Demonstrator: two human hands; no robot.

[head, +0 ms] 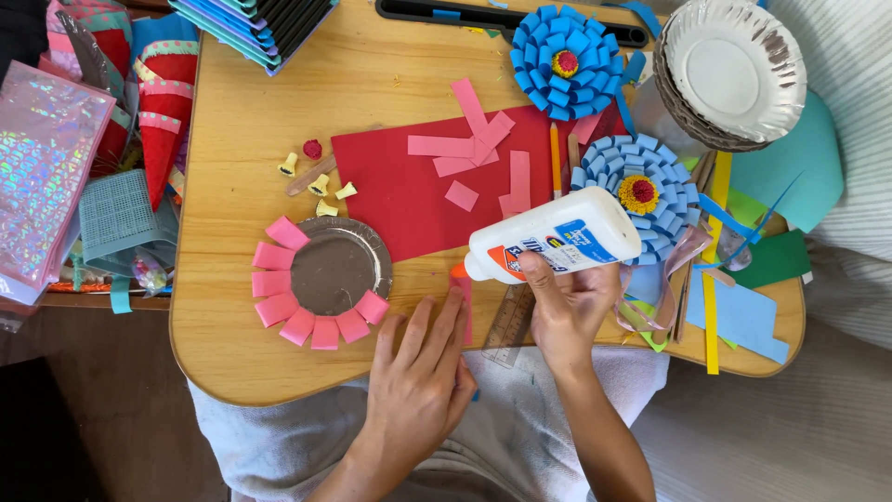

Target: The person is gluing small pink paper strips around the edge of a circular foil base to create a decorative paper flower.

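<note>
The right hand is wrapped around a white glue bottle, tipped over so it lies nearly flat. Its long axis runs from upper right down to lower left, and the orange nozzle points left and slightly downward. Right under that nozzle a narrow pink strip lies on the wooden table, running toward the person; the tip looks to be touching or just above the strip's far end, I cannot tell which.

The left hand lies flat and spread, fingers pressing on the strip's left edge, holding nothing, only pinning. So the strip sits between the two hands, the left touching it, the right reaching it only through the bottle.

Well to the left of the strip sits a silver paper plate with a half ring of folded pink loops along its left and lower rim. Beyond the hands lies a red sheet with more loose pink strips scattered on it, and two finished blue paper flowers stand further right, beside a stack of plates
</note>
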